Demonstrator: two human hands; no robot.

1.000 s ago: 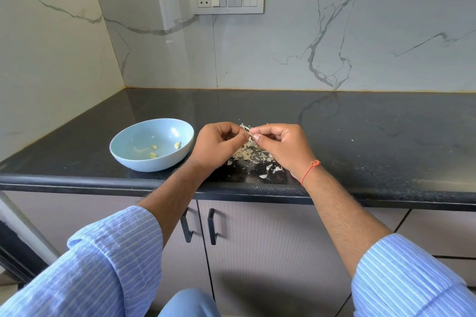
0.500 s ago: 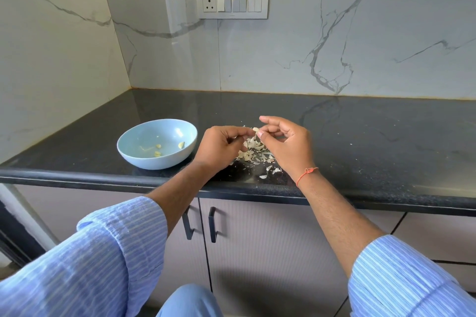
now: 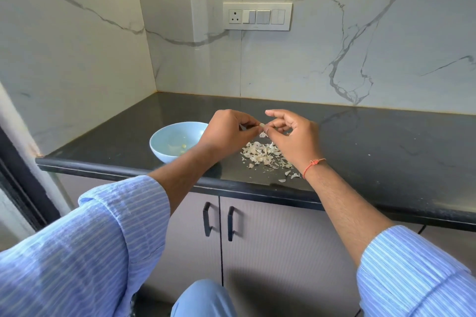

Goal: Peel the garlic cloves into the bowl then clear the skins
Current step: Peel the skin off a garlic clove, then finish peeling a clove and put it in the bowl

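Observation:
A small pale garlic clove (image 3: pixel 262 125) is pinched between the fingertips of my left hand (image 3: pixel 226 133) and my right hand (image 3: pixel 291 136), held a little above the black counter. Below and between the hands lies a heap of papery garlic skins (image 3: pixel 260 153), with a few loose flakes trailing toward the counter's front edge. A light blue bowl (image 3: pixel 164 141) stands to the left of my left hand, holding a few peeled cloves (image 3: pixel 180 148); my left wrist hides its right rim.
The black stone counter (image 3: pixel 373 151) runs right and back to a white marble wall with a switch panel (image 3: pixel 257 16). Another marble wall closes the left side. Grey cabinet doors with black handles (image 3: pixel 219 222) sit under the counter edge.
Both hands have lifted off the skin heap with the clove between them, and my right fingers have spread. My head has pulled back and tilted, so the scene sits lower and smaller.

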